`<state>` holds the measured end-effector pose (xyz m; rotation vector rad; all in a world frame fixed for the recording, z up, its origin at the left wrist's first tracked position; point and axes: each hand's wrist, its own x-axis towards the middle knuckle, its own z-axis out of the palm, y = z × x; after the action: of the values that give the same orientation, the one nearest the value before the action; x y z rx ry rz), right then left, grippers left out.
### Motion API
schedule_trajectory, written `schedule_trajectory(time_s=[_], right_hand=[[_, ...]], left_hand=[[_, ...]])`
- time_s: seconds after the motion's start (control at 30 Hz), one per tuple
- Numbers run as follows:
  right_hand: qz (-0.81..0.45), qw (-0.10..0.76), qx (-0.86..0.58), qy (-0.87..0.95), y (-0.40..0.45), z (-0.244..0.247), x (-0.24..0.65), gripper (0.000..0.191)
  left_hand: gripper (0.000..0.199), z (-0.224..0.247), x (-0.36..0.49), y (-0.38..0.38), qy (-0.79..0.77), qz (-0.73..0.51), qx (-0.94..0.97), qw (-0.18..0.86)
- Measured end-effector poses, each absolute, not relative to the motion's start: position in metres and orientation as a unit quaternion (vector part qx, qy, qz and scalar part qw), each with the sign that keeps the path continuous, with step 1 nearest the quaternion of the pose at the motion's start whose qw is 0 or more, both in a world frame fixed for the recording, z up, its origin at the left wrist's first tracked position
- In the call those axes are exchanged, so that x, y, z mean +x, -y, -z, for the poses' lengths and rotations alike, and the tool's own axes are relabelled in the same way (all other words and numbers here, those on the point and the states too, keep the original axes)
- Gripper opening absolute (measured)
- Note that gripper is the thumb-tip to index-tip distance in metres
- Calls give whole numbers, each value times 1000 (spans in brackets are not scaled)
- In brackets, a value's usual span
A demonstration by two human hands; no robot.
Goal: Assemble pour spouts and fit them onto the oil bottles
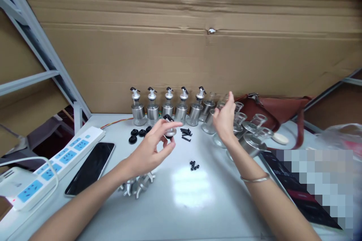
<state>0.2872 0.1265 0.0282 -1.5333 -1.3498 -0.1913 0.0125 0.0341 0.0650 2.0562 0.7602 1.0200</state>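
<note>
My left hand (154, 145) holds a silver pourer cap with a black lever (170, 131) between thumb and fingers, above the middle of the table. Farther right, my right hand (225, 120) is over a group of uncapped glass bottles with metal sleeves (250, 141); its fingers point up and hide part of a bottle, and its grip is unclear. Several bottles with pourer caps (152, 111) stand in a row at the back. Black round stoppers (134, 132), black levers (186, 132) and small black pieces (194, 165) lie on the table. Silver pourer parts (138, 185) sit below my left forearm.
A power strip (59, 165) and a phone (90, 168) lie on the left of the white table (158, 218). At the right are a brown bag (283, 109), a white oval object (280, 138) and a dark tablet (299, 188). Cardboard (169, 56) stands behind.
</note>
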Motion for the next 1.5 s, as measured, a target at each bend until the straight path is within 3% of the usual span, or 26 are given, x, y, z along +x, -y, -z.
schedule_trajectory(time_s=[0.17, 0.3, 0.4, 0.63, 0.87, 1.27, 1.5], right_hand=[[68, 583, -592, 553, -113, -30, 278, 75], [74, 683, -427, 589, -94, -43, 253, 71], [16, 701, -344, 625, -79, -51, 232, 73], [-158, 636, -275, 703, -51, -30, 198, 73], [-227, 607, -273, 711, -47, -17, 188, 74], [-279, 577, -286, 712, -50, -20, 196, 74], [-310, 555, -252, 729, -51, -22, 198, 62]], left_hand=[[32, -64, 8, -41, -225, -463, 785, 344], [24, -70, 11, -46, -222, -491, 781, 315], [23, -77, 20, -50, -215, -516, 771, 305], [39, -61, 32, -58, -216, -606, 715, 272], [63, -52, 21, -58, -191, -499, 841, 91], [62, -55, 15, -75, -185, -435, 878, 72], [59, -50, 15, -78, -176, -389, 901, 80]])
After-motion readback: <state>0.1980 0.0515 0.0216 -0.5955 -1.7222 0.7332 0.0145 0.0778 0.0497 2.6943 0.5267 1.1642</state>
